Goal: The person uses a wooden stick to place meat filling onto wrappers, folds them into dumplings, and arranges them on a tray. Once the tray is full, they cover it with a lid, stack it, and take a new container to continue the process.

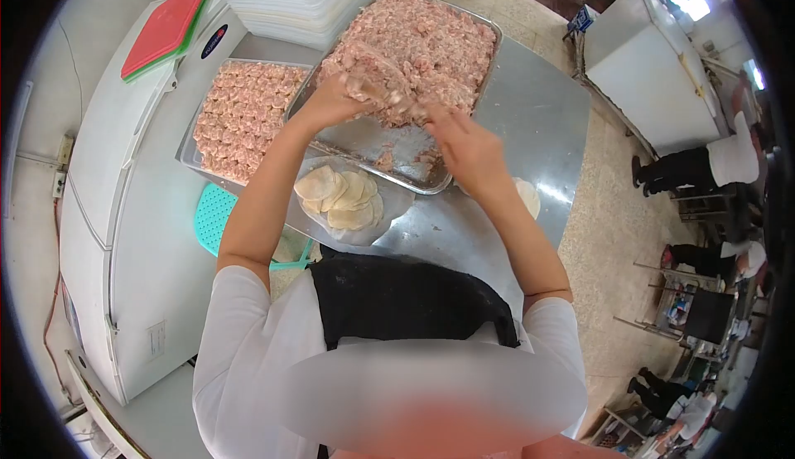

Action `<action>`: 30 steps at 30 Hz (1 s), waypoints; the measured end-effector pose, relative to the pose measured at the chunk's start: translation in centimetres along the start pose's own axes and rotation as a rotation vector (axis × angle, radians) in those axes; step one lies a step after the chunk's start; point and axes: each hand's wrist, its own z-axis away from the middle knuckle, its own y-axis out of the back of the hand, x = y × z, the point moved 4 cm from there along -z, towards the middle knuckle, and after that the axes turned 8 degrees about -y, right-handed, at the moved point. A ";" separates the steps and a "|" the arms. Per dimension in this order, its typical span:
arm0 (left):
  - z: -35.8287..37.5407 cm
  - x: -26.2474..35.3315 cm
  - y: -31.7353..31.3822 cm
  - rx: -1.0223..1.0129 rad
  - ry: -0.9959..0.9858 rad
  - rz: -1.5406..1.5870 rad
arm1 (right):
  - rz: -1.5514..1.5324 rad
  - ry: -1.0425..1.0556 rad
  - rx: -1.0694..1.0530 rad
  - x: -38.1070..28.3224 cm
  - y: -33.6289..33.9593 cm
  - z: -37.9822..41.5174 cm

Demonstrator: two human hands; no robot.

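Observation:
A deep metal tray [356, 140] holds a large heap of pink minced meat [426, 36], with part of its floor scraped bare near me. My left hand [338, 99] is in the near left of the heap, its fingers bent and partly hidden by the meat. At the heap's near edge is my right hand [465, 146], fingers closed; whatever they grip is hidden. Round pale dough wrappers [348, 202] overlap in a pile on a sheet in front of the tray. Another wrapper [527, 198] lies partly behind my right forearm.
Rows of filled dumplings [244, 115] cover a tray at the left. White stacked trays [298, 3] stand behind it. Red and green cutting boards [170, 28] lie on a white freezer [91, 219]. A turquoise stool [214, 215] is by the metal table [534, 103]. Several people work at right.

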 end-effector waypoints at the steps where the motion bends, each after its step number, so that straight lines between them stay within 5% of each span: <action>1: -0.1 -0.2 -0.1 -0.022 -0.038 0.011 | -0.012 0.071 0.042 -0.1 -0.9 0.5; 4: 1.1 1.9 0.5 0.123 -0.268 -0.172 | 0.168 -0.219 -0.104 5.9 -2.9 -0.6; 7: 2.9 3.0 1.8 0.115 -0.175 -0.089 | 0.074 -0.357 -0.180 4.5 1.6 0.4; 11: 4.6 5.9 2.9 0.074 -0.524 -0.121 | -0.441 -0.186 -0.159 0.0 3.1 2.5; 13: 5.0 5.8 1.8 -0.304 -0.399 0.146 | -0.379 -0.040 -0.233 -4.5 2.2 2.6; 15: 5.7 5.7 2.5 -0.290 -0.303 0.055 | -0.353 0.043 -0.201 -6.1 1.7 2.6; 17: 6.4 4.7 3.6 -0.261 -0.206 -0.040 | 0.146 -0.087 -0.061 -9.1 3.9 2.0; 20: 8.1 2.6 5.8 -0.038 0.025 0.049 | 0.195 0.011 0.032 -12.7 2.1 2.3; 22: 9.5 5.4 8.2 -0.032 -0.253 -0.168 | 0.139 -0.008 0.019 -13.5 2.0 1.5; 26: 11.3 2.1 11.9 -0.094 -0.246 0.014 | -0.087 -0.107 -0.099 -16.0 3.6 -0.2; 28: 12.7 2.8 13.9 0.051 -0.662 -0.077 | -0.142 -0.046 -0.109 -18.4 1.4 -0.6; 30: 13.3 2.2 16.0 -0.064 -0.700 -0.096 | -0.198 0.012 -0.122 -20.1 -1.5 -0.8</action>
